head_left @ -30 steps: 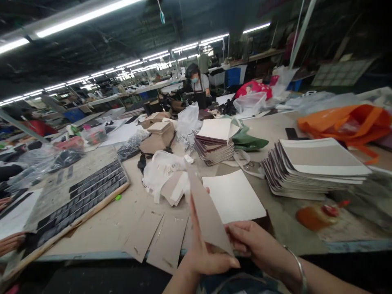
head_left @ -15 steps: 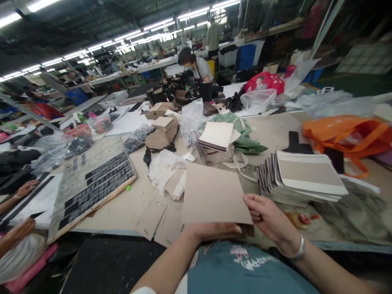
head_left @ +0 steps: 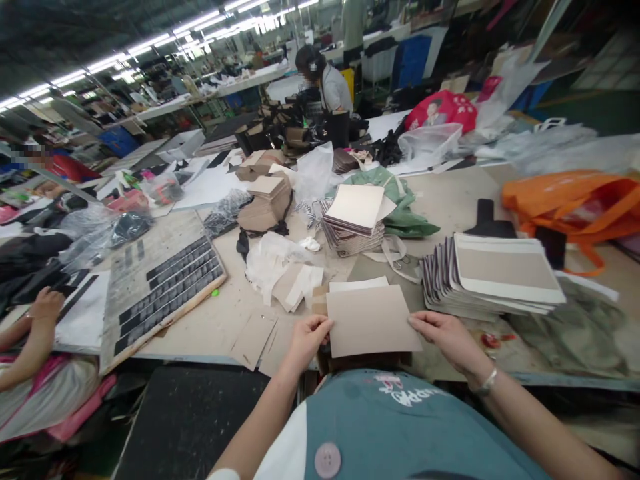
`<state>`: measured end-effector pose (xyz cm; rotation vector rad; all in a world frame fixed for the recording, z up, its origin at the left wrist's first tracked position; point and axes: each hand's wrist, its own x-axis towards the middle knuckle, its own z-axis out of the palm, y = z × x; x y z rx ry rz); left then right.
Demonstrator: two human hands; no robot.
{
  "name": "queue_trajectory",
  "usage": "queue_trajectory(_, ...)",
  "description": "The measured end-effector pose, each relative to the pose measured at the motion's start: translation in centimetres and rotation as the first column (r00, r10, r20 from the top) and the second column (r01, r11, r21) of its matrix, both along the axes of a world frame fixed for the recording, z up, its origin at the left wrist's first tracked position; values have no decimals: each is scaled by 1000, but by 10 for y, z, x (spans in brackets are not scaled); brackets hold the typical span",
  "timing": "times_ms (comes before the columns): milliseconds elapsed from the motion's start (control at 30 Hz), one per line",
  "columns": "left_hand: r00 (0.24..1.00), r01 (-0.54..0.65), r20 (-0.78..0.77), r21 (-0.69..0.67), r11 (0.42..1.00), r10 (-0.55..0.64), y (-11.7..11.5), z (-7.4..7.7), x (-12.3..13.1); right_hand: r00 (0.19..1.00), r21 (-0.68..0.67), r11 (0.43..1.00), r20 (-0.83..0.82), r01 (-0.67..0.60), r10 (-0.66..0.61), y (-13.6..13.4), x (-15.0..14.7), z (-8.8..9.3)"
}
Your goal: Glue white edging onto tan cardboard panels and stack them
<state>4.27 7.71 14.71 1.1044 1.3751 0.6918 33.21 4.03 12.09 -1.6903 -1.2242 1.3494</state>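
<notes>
A beige cardboard sheet [head_left: 373, 325] is stretched between my hands above the table's near edge. My left hand [head_left: 309, 341] pinches its left edge between thumb and fingers. At the opposite edge my right hand [head_left: 450, 340], with a bracelet at the wrist, pinches the sheet in the same way. Just beyond the sheet a white strip [head_left: 357, 285] and a brown piece [head_left: 320, 300] show, both partly hidden by it. To the right of my right hand stands a stack of beige and white panels with dark edges [head_left: 500, 273].
A second panel stack [head_left: 354, 217] stands farther back, near a green bag [head_left: 405, 200]. White plastic [head_left: 273, 257] and loose card pieces [head_left: 253, 340] lie to the left. Beyond them is a board with black strips [head_left: 170, 293]. A co-worker's hand [head_left: 47, 303] is at far left; an orange bag [head_left: 565, 207] sits right.
My left hand has come out from under the cardboard sheet and now grips its left edge. The sheet has shifted slightly right and lies squarer to me, uncovering the white strip behind.
</notes>
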Motion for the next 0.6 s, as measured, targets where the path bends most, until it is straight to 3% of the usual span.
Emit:
queue_trajectory(133,999,-28,-19,-44,999,27,17,-15,1,992,25,998,108,-64,61,20,-3,-5)
queue_trajectory(300,979,73,-186,-70,995,-85,40,-41,4,944,57,993,320,-105,82,46,1,-19)
queue_trajectory(433,948,101,-296,-65,993,-116,49,-60,6,879,1,987,454,-164,146,56,2,-32)
queue_trajectory(600,877,168,-449,-49,985,-172,53,-74,6,835,-61,988,529,-142,152,60,-1,-39)
